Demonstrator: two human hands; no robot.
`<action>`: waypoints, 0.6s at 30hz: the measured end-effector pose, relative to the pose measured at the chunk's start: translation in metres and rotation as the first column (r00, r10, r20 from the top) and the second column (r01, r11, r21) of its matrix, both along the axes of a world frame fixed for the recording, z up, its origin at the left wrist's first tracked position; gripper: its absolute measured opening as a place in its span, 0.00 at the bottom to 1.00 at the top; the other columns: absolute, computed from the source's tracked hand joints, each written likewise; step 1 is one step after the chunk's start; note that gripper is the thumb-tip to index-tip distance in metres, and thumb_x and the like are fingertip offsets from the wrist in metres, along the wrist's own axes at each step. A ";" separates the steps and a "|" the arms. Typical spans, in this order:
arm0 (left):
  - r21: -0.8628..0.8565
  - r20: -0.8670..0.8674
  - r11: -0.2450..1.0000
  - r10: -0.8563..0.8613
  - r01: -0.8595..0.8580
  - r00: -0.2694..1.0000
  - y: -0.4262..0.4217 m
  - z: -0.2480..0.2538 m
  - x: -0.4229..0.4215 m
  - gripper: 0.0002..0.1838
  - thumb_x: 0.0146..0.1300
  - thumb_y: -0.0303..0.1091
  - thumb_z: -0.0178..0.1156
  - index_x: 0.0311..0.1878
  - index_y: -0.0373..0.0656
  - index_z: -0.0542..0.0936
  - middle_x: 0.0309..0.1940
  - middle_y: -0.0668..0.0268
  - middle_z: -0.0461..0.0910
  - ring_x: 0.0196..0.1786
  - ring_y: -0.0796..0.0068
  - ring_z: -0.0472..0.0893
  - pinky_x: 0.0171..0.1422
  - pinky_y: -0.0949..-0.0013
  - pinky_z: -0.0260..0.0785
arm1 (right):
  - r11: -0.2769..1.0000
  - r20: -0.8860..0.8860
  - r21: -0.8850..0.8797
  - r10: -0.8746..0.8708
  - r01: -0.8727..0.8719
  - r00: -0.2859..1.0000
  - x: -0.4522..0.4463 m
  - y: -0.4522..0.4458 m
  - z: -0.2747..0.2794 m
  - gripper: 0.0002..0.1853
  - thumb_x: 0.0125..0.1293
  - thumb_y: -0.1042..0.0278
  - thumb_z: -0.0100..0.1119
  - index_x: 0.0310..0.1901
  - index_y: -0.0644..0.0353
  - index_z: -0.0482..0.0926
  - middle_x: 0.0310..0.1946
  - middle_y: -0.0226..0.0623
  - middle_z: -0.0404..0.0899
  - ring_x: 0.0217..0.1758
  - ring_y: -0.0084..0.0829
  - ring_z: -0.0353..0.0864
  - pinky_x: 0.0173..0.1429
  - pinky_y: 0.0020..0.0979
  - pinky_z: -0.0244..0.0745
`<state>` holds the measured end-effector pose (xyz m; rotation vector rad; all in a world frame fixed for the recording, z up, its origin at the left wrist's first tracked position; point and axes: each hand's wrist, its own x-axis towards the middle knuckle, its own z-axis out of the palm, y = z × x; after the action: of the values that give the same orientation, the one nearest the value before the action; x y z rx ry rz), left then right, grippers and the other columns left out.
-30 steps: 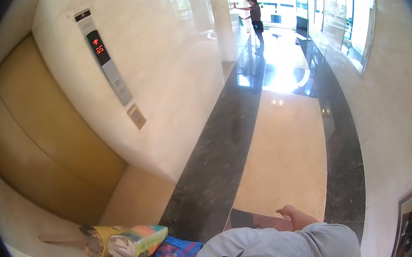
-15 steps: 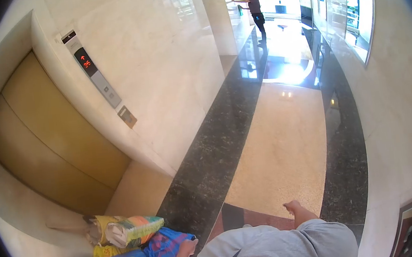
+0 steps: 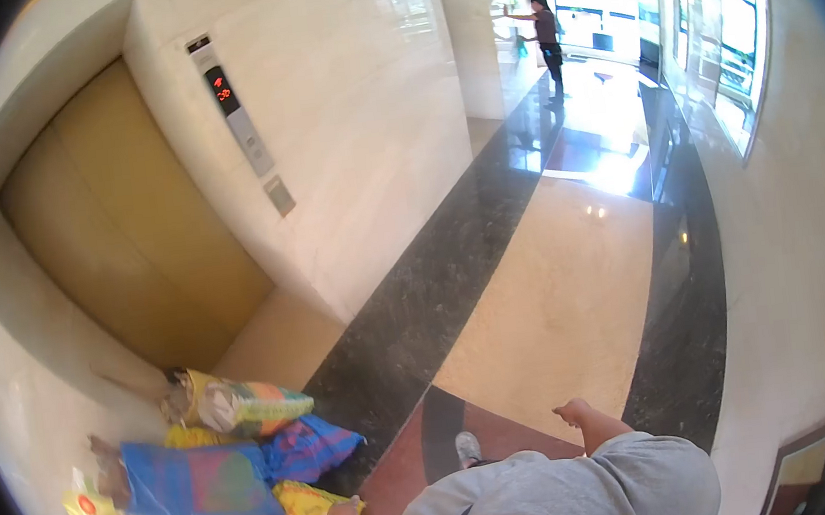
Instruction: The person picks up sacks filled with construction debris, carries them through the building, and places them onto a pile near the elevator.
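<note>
My right hand [image 3: 574, 412] hangs in front of my grey shirt above the beige floor, its fingers loosely bent and nothing in them. My left hand [image 3: 343, 514] is low beside my body, overlapping a yellow printed bag [image 3: 303, 510] in the view; its fingers are too foreshortened to read, and contact with the bag is unclear. Several filled bags lie piled at the left wall: a large blue bag [image 3: 195, 481], a smaller blue and red one [image 3: 310, 447], and a multicoloured sack [image 3: 252, 403] with something whitish at its end.
A closed gold elevator door [image 3: 128, 227] is at the left, with a lit red indicator panel [image 3: 222, 88] beside it. Down the corridor, a person [image 3: 547, 37] stands with an arm raised to the wall. A framed panel [image 3: 807, 467] is at lower right. My shoe [image 3: 467, 449] shows below.
The view has shifted, and more of the bag pile shows at lower left. My left hand has dropped lower and left in view. A shoe has come into sight.
</note>
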<state>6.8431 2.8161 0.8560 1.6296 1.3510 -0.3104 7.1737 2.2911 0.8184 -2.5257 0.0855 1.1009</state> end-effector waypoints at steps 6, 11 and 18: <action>0.482 -0.477 0.141 -0.786 0.865 0.394 -0.112 -0.041 -0.154 0.21 0.52 0.48 0.59 0.31 0.35 0.75 0.20 0.59 0.77 0.26 0.66 0.78 0.29 0.63 0.69 | 0.996 0.008 -0.032 0.083 -0.083 0.996 -0.025 -0.035 -0.013 0.29 0.52 0.39 0.51 0.22 0.65 0.78 0.21 0.43 0.77 0.22 0.37 0.77 0.27 0.36 0.72; 0.074 -0.236 0.947 -0.287 0.312 0.928 -0.190 -0.055 -0.158 0.22 0.51 0.49 0.59 0.32 0.34 0.76 0.21 0.59 0.77 0.27 0.65 0.78 0.30 0.63 0.70 | 0.973 -0.046 0.015 0.233 -0.232 0.971 -0.070 -0.045 0.002 0.29 0.51 0.39 0.51 0.24 0.65 0.78 0.22 0.42 0.78 0.23 0.37 0.76 0.29 0.37 0.72; 0.062 -0.225 0.978 -0.179 0.197 0.958 -0.272 -0.038 -0.157 0.24 0.50 0.51 0.59 0.34 0.34 0.76 0.23 0.58 0.78 0.29 0.64 0.79 0.32 0.62 0.70 | 0.850 0.070 0.102 0.513 -0.518 0.856 -0.103 -0.097 0.063 0.28 0.52 0.40 0.50 0.26 0.65 0.79 0.23 0.42 0.78 0.24 0.38 0.76 0.31 0.38 0.72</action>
<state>6.6857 2.5446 0.8177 1.8422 1.3878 -0.5672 7.0711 2.1944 0.8819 -2.5226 -0.6920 1.1958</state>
